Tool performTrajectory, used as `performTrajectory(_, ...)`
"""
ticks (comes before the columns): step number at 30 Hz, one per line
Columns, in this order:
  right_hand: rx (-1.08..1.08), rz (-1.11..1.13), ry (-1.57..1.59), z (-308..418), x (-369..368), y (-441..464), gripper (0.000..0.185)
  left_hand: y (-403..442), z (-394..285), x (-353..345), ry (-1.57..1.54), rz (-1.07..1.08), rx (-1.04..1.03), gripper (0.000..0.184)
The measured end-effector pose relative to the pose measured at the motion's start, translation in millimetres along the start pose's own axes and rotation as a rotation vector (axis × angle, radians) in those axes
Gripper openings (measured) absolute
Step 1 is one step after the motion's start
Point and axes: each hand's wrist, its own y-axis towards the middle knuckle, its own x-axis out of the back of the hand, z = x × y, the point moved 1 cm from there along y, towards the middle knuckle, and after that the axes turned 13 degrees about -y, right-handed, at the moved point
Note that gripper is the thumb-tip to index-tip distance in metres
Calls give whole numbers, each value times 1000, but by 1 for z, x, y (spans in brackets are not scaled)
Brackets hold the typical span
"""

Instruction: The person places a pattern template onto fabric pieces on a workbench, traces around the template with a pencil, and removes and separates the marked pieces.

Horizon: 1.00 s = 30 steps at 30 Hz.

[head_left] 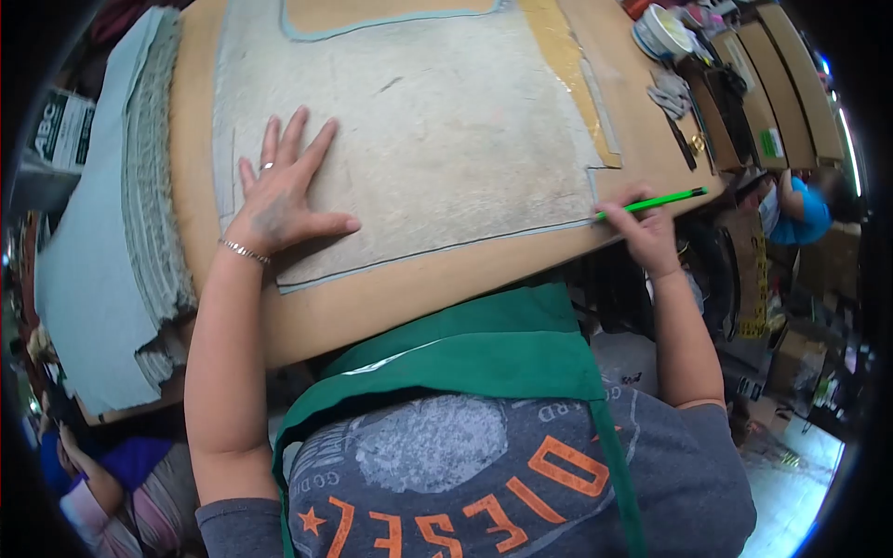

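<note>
A large, worn, pale pattern piece (446, 139) lies on light blue fabric (307, 282), whose edge shows along the pattern's border. My left hand (288, 186) rests on the pattern's left part, fingers spread and palm down. In my right hand (642, 228) is a green pencil (665, 199), its tip at the pattern's lower right corner. A dark line runs along the pattern's lower edge. Yellowish tape (558, 56) covers part of its right side.
A thick stack of light blue fabric (112, 214) lies on the table (326, 325) at left. At the right stand a white tub (662, 33) and cardboard boxes (791, 84), with dark tools near them. Other people sit at far right and lower left. The table's front edge is close to my body.
</note>
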Motion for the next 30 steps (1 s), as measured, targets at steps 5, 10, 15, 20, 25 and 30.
performTrajectory(5, 3, -346, 165, -4, 21, 0, 9, 0, -8, 5, -100, 12, 15, 111)
performTrajectory(10, 89, -383, 311, -12, -19, 31, 12, 10, -79, -24, -29, 3, -297, 71)
performTrajectory(15, 125, -426, 206, -21, -28, 33, 14, 37, -163, -68, -55, 89, -668, 44)
performTrajectory(20, 267, -476, -81, -9, -29, 26, 12, 46, -186, -79, -81, 126, -703, 44)
performTrajectory(25, 354, -476, -218, 2, -30, -7, 9, 47, -186, -78, -64, 116, -698, 44)
performTrajectory(30, 370, -494, -226, 4, -32, 18, 8, 47, -187, -78, -66, 113, -705, 43)
